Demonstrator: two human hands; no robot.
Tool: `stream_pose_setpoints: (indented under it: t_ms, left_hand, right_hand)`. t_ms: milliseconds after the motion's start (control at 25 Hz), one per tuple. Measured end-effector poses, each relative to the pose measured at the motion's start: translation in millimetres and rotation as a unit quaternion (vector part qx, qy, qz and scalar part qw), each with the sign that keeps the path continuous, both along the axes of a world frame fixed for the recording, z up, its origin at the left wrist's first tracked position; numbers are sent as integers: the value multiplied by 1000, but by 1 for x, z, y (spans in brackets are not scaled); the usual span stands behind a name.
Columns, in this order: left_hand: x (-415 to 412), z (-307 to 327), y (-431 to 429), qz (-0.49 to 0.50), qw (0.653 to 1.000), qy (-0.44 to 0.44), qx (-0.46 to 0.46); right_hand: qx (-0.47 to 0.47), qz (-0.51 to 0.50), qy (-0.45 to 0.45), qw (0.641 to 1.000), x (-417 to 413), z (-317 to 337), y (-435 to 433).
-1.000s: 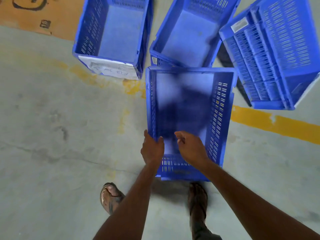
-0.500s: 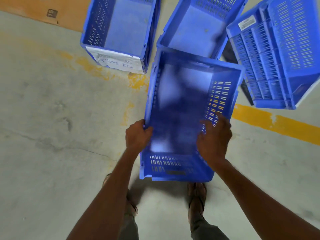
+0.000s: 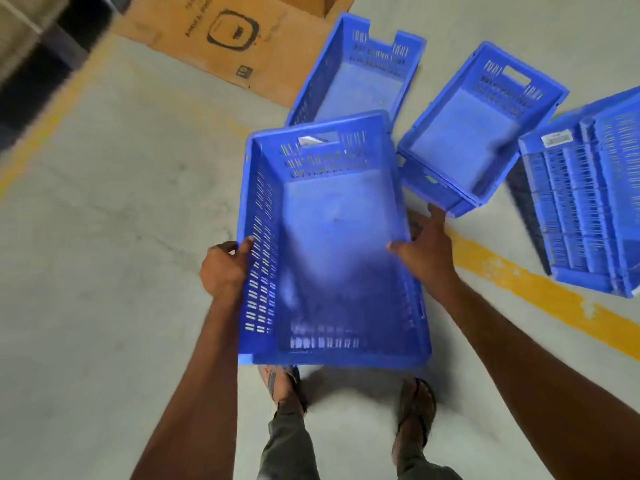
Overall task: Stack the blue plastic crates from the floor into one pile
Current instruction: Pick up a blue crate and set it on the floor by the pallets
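Crates are mostly unstacked: I grip one blue crate (image 3: 332, 244) off the floor, left hand (image 3: 225, 268) and right hand (image 3: 427, 251) clamped on its long rims, while two crates (image 3: 360, 81) (image 3: 474, 133) wait on the concrete beside a pile (image 3: 588, 209).

Floor (image 3: 114, 220): grey concrete, stained and finely cracked
Yellow line (image 3: 540, 289): painted stripe running diagonally across the floor at right, paint chipped
Flattened cardboard (image 3: 225, 39): lies on the floor at top, printed with a dark rounded emblem
Far crate (image 3: 360, 81): blue, open side up, on the floor beside the cardboard's edge
Middle crate (image 3: 474, 133): blue, open side up, just right of the far crate
Crate pile (image 3: 588, 202): blue crates at the right edge, near the yellow line
Feet (image 3: 415, 414): in sandals, standing on the concrete at bottom
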State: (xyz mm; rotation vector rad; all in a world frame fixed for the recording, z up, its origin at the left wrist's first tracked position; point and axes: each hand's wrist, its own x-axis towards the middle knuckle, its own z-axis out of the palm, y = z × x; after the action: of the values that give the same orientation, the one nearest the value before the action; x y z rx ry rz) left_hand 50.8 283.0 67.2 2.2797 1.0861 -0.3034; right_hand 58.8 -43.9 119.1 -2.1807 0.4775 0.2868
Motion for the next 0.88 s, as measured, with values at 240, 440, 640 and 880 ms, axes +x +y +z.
stream_pose_setpoints:
  t_ms: [240, 440, 640, 880]
  left_hand:
    - [-12, 65, 133, 4, 1000, -12, 18]
    - [-13, 111, 265, -57, 994, -16, 95]
    - [23, 174, 320, -199, 978, -59, 9]
    - [70, 204, 405, -78, 953, -20, -292]
  right_hand:
    - [-171, 138, 166, 961, 58, 59, 151]
    - [-138, 131, 157, 969, 92, 91, 302]
    - [17, 107, 134, 985, 136, 127, 474]
    - [192, 77, 196, 959, 202, 138, 637]
